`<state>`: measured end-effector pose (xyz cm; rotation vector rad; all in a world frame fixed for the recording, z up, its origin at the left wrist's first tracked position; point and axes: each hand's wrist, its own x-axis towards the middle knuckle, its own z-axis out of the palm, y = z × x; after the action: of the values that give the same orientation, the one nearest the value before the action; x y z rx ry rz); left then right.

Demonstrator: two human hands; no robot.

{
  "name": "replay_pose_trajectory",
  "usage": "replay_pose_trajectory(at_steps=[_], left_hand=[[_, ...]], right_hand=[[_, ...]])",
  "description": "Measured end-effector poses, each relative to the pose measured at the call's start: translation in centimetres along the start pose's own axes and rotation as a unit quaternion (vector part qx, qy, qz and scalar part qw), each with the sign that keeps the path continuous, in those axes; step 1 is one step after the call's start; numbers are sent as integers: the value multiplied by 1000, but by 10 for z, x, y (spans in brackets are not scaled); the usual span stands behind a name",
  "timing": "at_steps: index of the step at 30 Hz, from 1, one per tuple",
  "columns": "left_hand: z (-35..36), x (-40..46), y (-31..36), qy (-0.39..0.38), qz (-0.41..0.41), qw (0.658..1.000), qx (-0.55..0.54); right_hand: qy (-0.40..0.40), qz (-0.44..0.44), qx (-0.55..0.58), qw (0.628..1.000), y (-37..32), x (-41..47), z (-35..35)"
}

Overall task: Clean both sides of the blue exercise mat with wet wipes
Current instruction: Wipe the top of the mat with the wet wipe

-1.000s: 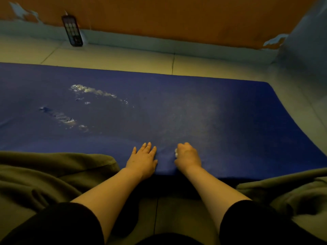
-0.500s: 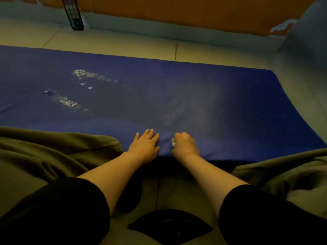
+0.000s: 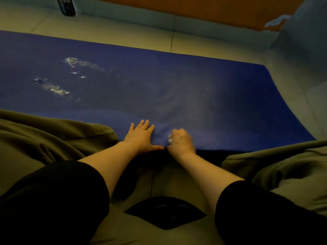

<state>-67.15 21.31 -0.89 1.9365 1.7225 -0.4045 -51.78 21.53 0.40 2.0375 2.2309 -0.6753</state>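
The blue exercise mat (image 3: pixel 177 82) lies flat across the tiled floor, its right end curling up against a wall. Worn, flaky pale patches (image 3: pixel 58 90) mark its left part, and a faint whitish smear (image 3: pixel 178 103) spreads near the middle. My left hand (image 3: pixel 141 137) presses flat on the mat's near edge, fingers straight. Just to its right, my right hand (image 3: pixel 180 141) is curled around a white wet wipe (image 3: pixel 169 137), of which only a small bit shows, and it rests on the mat's near edge.
Olive-green cloth (image 3: pixel 53 138) is bunched on both sides of my arms, over the mat's near edge. A black flat object (image 3: pixel 164 212) lies on the floor between my forearms. A dark remote-like item (image 3: pixel 66 6) leans at the far wall.
Both hands stay on the mat's near edge. My left thumb has spread out toward my right hand. The camera has tilted downward, so the mat sits higher in view.
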Motion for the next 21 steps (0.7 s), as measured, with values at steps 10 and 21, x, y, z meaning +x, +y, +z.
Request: replay_pose_trajectory(at_steps=[10, 21], left_hand=[[8, -2, -5, 27, 18, 996, 88], [-26, -8, 3, 83, 76, 987, 115]], right_hand=[[29, 122, -50, 991, 49, -4, -22], [125, 9, -2, 992, -38, 4, -37]])
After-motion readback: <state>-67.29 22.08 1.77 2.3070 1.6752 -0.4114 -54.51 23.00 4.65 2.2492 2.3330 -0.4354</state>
